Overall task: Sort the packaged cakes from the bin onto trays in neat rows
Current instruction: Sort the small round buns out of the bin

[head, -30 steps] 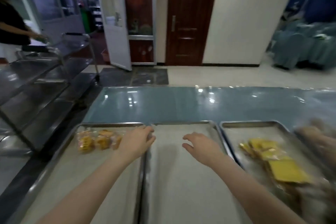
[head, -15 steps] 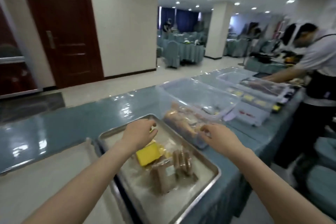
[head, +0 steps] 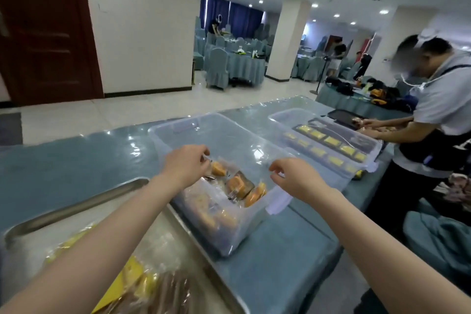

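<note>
Over the clear bin (head: 229, 227), the left hand (head: 187, 166) pinches a packaged cake (head: 218, 169) by its wrapper — the right hand (head: 293, 177) curls over the bin's rim, grip unclear.

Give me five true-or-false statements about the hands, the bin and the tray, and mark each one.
1. The left hand and the right hand are both at the clear plastic bin. True.
2. That bin is empty. False: wrapped orange-brown cakes lie in its near end.
3. The silver metal tray sits left of the bin. True.
4. The tray holds nothing. False: yellow wrapped cakes lie on it.
5. Nobody else works at the blue-green table. False: a person in a grey shirt stands at its right end.
</note>
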Tool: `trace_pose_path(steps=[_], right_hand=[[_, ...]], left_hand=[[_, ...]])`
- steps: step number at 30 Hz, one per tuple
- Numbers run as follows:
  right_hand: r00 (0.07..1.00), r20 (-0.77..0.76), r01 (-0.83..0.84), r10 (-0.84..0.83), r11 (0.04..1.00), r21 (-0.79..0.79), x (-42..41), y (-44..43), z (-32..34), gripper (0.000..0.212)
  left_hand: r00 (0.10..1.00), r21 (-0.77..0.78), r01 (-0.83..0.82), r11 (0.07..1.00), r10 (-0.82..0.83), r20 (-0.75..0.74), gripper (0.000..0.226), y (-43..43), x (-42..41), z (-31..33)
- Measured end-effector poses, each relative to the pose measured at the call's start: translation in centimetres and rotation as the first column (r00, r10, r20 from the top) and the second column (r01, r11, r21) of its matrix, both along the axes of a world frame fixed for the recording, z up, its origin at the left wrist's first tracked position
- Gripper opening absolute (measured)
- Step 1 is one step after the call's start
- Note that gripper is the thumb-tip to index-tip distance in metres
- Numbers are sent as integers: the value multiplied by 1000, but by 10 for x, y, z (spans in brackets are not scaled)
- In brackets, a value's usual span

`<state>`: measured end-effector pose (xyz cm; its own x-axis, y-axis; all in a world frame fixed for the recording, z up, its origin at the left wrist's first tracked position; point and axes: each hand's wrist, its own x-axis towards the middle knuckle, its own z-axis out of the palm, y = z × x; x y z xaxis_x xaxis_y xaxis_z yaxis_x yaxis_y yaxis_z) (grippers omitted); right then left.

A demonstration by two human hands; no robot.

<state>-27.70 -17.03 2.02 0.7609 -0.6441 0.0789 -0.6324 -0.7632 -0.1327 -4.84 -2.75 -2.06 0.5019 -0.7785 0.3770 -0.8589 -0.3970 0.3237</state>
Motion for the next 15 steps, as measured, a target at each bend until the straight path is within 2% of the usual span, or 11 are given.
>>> trace_pose_path(steps=[4,9,12,15], right_hand=[[992,-87,-87,87,996,4,33,-53,-15,31],[938,-289,-153,190,977,148,71,-104,-49,44],[847,-444,-190,294,946,263,92,-128,-75,59],[720,-533,-212,445,872,442,110,-149,-102,65]], left_hand=[[995,47,32,998,-28,-94,26,-55,11,-13],[988,178,127,976,-108,-111,22,-110,12,-37],[983,257,152,954,-118,-144,19,-133,12,-50],[987,313,136,940,-103,-122,22,-150,12,-59]])
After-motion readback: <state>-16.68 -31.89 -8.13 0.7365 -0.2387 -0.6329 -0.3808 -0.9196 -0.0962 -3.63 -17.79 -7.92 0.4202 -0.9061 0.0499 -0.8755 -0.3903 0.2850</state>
